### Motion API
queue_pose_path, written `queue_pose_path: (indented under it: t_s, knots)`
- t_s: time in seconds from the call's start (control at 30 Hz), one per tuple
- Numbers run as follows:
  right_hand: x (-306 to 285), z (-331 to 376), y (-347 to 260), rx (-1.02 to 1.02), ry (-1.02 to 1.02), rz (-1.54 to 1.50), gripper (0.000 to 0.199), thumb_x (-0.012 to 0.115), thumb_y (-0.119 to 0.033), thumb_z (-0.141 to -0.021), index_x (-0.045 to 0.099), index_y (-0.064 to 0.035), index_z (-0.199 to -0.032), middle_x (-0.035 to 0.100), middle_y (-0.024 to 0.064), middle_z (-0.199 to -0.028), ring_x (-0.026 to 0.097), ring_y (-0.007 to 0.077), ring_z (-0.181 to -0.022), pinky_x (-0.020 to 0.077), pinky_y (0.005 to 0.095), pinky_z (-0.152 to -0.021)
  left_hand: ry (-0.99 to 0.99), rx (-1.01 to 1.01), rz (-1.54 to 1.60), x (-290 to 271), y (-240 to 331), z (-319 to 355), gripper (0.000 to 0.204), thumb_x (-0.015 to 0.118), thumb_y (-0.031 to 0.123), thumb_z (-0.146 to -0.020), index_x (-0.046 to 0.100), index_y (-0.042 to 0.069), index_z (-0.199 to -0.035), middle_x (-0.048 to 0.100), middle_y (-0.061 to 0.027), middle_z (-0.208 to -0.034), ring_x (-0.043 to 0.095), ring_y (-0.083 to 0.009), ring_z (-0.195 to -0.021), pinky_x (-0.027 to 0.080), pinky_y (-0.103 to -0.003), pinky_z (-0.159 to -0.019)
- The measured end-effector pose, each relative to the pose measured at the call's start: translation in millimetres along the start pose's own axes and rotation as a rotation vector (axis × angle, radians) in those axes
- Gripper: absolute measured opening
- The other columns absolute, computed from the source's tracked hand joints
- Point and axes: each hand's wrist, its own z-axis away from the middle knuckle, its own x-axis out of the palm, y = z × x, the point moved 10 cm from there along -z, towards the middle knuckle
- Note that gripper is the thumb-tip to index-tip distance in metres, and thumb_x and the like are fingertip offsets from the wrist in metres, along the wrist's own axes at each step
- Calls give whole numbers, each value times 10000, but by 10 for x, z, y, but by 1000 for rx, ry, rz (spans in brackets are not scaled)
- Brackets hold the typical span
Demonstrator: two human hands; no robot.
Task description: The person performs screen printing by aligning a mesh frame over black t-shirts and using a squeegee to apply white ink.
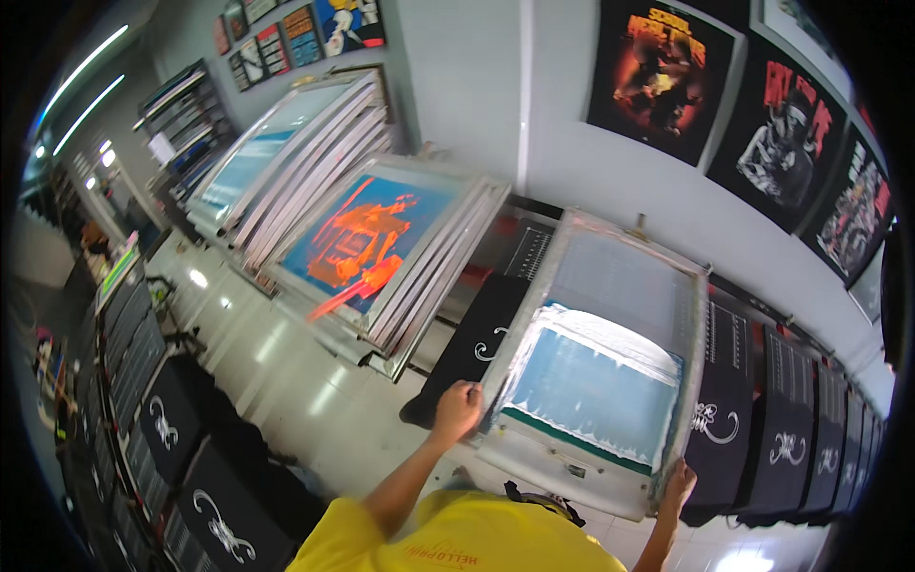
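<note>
A screen-printing frame point(699, 372) with a pale border slants in front of me, its near end toward my body. Across its blue mesh point(581, 386), a thick band of white ink point(615, 329) lies along the far part, and white smears edge the sides and near end. My left hand point(459, 412) is closed on the frame's left edge near its front corner. On the opposite side, my right hand point(679, 484) grips the right edge near the front corner. Beneath the frame, a black shirt point(467, 348) with a white curled print shows at the left.
Stacked screens point(419, 286) stand to the left, the top one bearing orange ink and an orange-smeared tool point(367, 286). Black printed shirts point(786, 419) hang over boards in a row at right. More printed shirts point(219, 520) line the lower left. Posters point(662, 81) cover the wall.
</note>
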Motion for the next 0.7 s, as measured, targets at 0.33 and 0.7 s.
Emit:
queue_pose_path:
  t_s: [0.33, 0.7]
  knots:
    - [961, 653, -739, -18, -23, 97, 401, 516, -253, -875, 404, 24, -607, 318, 59, -517, 301, 145, -521, 272, 406, -505, -22, -107, -172, -672, -958, -332, 320, 535, 265, -925, 687, -17, -917, 659, -237, -876, 623, -424, -836, 486, -481, -747]
    - [1300, 570, -897, 12, -66, 187, 391, 505, -258, -870, 523, 90, -693, 498, 249, -584, 499, 336, -523, 389, 468, -575, -13, -53, -170, -767, -1027, -608, 304, 524, 236, -920, 627, -27, -804, 628, -253, -823, 596, -451, -799, 466, -503, -712]
